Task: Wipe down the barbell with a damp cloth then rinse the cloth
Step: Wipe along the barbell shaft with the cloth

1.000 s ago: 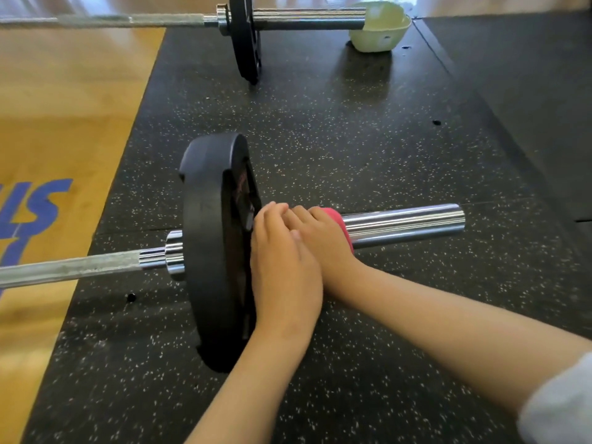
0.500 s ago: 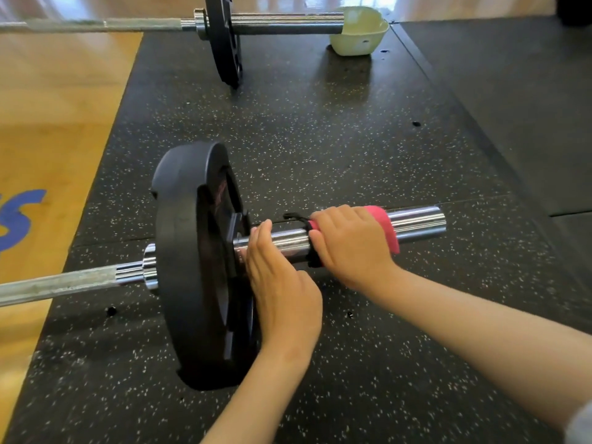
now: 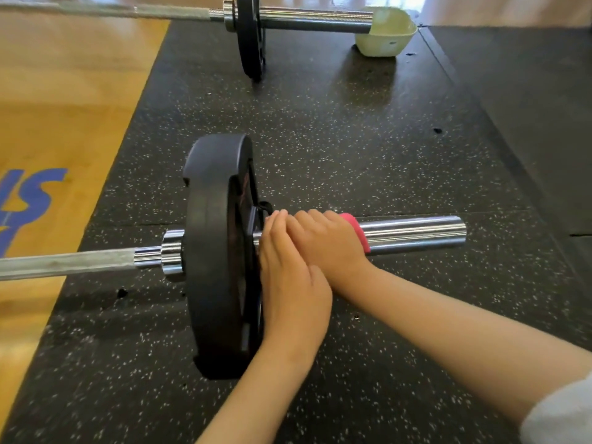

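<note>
Now right hand curled round pink cloth on shiny chrome barbell sleeve; left hand beside it, fingers straight, flat against black plate.

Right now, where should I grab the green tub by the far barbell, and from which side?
Probably take the green tub by its right rim, coming from the right: its top is open, that wall is bare, and the far barbell's sleeve end crowds its left side.
</note>
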`<state>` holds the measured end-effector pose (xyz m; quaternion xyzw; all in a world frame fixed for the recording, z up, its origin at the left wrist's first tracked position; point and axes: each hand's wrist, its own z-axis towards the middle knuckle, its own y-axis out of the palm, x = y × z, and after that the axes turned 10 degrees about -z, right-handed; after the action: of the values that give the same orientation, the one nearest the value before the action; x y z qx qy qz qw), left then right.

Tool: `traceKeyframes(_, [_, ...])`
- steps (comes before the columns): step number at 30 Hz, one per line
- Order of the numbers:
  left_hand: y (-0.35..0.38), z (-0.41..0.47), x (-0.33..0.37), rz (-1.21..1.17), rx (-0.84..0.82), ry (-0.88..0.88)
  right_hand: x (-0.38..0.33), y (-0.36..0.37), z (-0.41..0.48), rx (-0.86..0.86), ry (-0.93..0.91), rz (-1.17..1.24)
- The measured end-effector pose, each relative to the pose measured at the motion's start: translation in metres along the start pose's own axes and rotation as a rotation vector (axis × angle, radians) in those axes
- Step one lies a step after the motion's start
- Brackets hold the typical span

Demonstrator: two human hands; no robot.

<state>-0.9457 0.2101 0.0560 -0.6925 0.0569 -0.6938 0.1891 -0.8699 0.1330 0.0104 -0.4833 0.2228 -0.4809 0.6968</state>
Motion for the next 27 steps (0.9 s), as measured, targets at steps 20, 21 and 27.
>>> traceKeyframes(20, [0.027, 0.033, -0.036, 0.665, -0.005, 0.296, 0.021, 0.001, -0.025, -0.007, 0.169, -0.038])
traceKeyframes(21, [0.026, 0.033, -0.034, 0.675, -0.021, 0.286, 0.023, 0.001, -0.026, -0.006, 0.153, -0.044])
traceKeyframes(27, [0.028, 0.034, -0.014, 0.792, -0.145, 0.188, 0.048, -0.004, -0.034, -0.047, 0.086, -0.092])
